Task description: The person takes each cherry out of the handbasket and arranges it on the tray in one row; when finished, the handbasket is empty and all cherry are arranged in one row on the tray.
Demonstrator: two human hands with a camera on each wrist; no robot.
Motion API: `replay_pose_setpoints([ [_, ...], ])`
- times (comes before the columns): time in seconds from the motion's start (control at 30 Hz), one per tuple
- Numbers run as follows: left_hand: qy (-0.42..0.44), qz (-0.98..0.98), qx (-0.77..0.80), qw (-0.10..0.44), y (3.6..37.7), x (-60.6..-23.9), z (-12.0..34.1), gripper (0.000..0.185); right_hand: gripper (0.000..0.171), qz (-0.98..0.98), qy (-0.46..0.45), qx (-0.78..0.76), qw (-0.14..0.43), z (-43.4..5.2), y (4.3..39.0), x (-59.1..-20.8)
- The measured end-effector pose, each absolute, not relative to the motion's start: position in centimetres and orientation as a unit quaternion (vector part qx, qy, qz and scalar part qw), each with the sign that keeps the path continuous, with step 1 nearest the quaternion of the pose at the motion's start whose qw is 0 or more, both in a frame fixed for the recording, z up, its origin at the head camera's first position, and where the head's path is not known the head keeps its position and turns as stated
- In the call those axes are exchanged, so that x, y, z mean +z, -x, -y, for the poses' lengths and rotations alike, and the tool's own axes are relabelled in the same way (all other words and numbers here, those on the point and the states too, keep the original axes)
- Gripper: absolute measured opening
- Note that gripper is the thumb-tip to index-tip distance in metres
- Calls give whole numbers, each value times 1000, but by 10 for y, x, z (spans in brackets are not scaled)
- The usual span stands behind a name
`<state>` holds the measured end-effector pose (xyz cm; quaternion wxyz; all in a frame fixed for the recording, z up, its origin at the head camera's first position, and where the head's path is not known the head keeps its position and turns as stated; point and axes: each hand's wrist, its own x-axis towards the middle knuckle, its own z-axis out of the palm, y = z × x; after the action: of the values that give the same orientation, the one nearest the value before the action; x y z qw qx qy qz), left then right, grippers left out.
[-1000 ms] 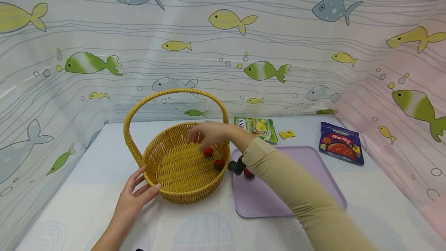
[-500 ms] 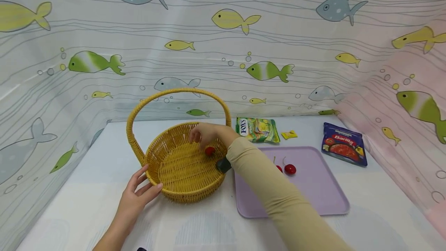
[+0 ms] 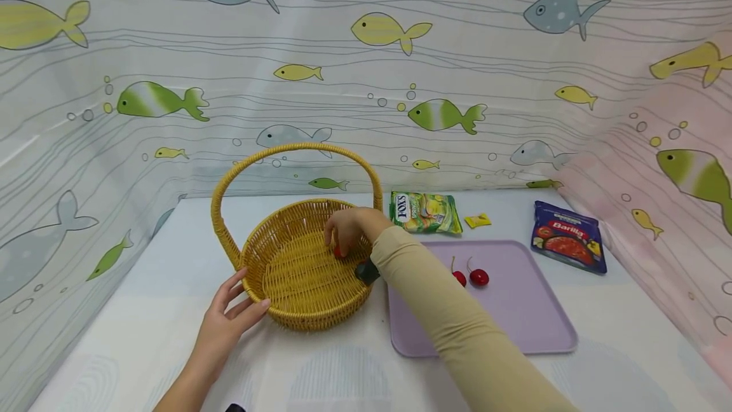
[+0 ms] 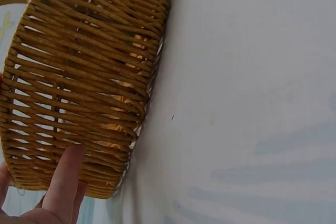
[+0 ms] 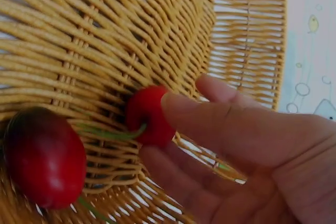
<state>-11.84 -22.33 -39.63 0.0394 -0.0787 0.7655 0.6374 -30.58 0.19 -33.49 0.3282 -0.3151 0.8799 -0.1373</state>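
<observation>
A woven yellow basket (image 3: 286,272) with a tall hoop handle stands on the table. My right hand (image 3: 345,238) reaches down inside it, and its fingertips close round a small red cherry (image 3: 338,252) lying against the weave. The right wrist view shows that cherry (image 5: 147,114) between my thumb and a lower finger of the right hand (image 5: 163,132), with a second cherry (image 5: 44,156) beside it on the basket floor. My left hand (image 3: 229,320) rests with straight fingers against the basket's outer wall (image 4: 84,77); a fingertip (image 4: 65,171) touches the weave.
A lilac tray (image 3: 515,323) lies right of the basket with two stemmed cherries (image 3: 478,277) on it. Behind are a green sweets bag (image 3: 426,212), a yellow wrapped sweet (image 3: 477,220) and a blue Barilla pouch (image 3: 568,237). Fish-print curtains wall in the table (image 4: 252,103).
My right hand has dropped from above the basket floor onto the cherry and now covers part of it. My forearm has shifted left, uncovering the tray's cherries. The left hand stays put.
</observation>
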Motion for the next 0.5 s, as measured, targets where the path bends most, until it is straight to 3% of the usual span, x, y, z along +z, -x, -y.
replay_pose_setpoints([
  [0.27, 77, -767, 636, 39, 118, -396, 223, 80, 40, -820, 391, -217, 356, 16, 298, -331],
  [0.5, 77, -771, 632, 38, 118, -396, 223, 79, 38, -853, 284, -172, 403, 17, 294, -322],
])
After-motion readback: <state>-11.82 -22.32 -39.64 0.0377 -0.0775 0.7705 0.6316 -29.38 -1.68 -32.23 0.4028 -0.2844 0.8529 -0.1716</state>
